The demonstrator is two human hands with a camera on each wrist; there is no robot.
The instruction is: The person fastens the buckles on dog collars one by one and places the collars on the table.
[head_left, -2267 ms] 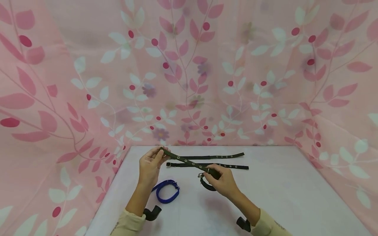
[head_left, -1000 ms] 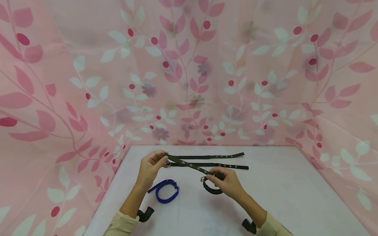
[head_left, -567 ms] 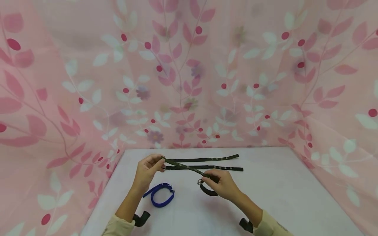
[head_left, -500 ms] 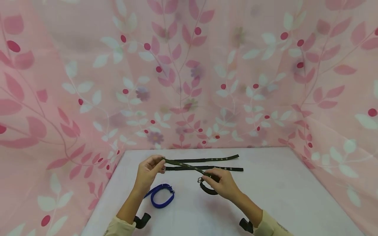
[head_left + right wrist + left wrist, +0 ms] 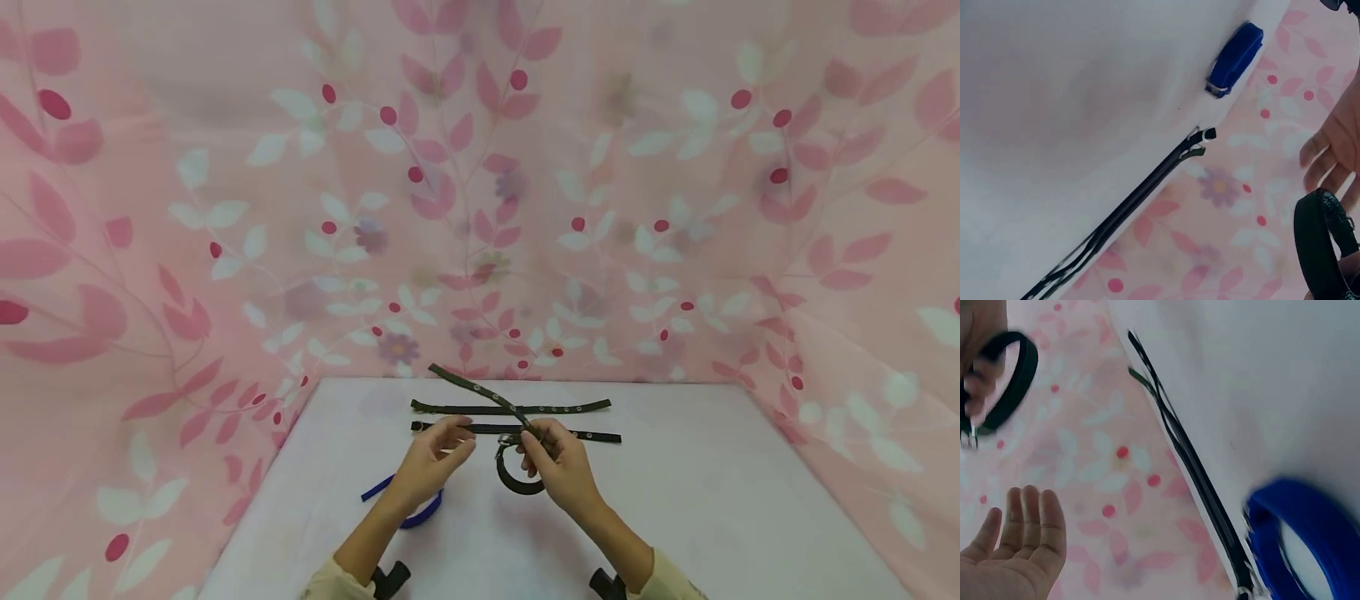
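Observation:
My right hand [image 5: 564, 471] pinches a dark green collar [image 5: 516, 483] with metal eyelets and a buckle. Part of the collar curves in a loop below the fingers, while its eyeleted end sticks up to the left. My left hand [image 5: 429, 468] is off the collar, a little to its left, with nothing in it; the left wrist view shows that hand [image 5: 1025, 544] with its fingers extended. Up close in the right wrist view, the collar loop [image 5: 1313, 247] hides much of the right hand.
Two dark collars lie stretched out across the white table [image 5: 712, 483]: a back one [image 5: 480, 409] and a front one [image 5: 487, 429]. A coiled blue collar [image 5: 425, 517] lies partly behind the left forearm. Pink floral cloth [image 5: 480, 208] hangs behind and beside the table.
The left hand has let go of the green collar's eyeleted end and come down to the right. That end now points up freely. The right hand still holds the collar.

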